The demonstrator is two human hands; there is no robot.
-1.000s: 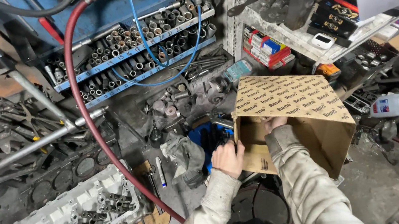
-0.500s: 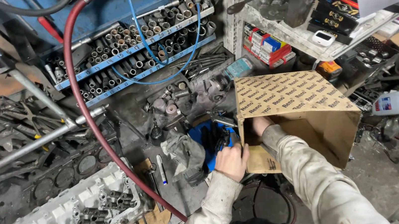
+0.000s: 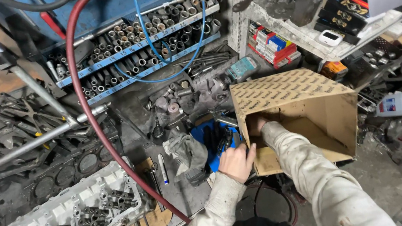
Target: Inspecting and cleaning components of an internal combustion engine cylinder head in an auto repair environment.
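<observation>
Gripping the cardboard box (image 3: 306,111) by its open edge, our left hand (image 3: 236,162) steadies it at the bench edge; our right hand (image 3: 257,123) reaches inside (its grasp hidden, perhaps empty). Nothing is out of the box yet.

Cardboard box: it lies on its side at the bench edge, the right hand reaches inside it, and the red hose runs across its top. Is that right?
Not quite. In the head view the red hose runs down the bench well left of the cardboard box, not across its top. The rest holds: the box lies on its side and the right hand reaches inside it.
</observation>
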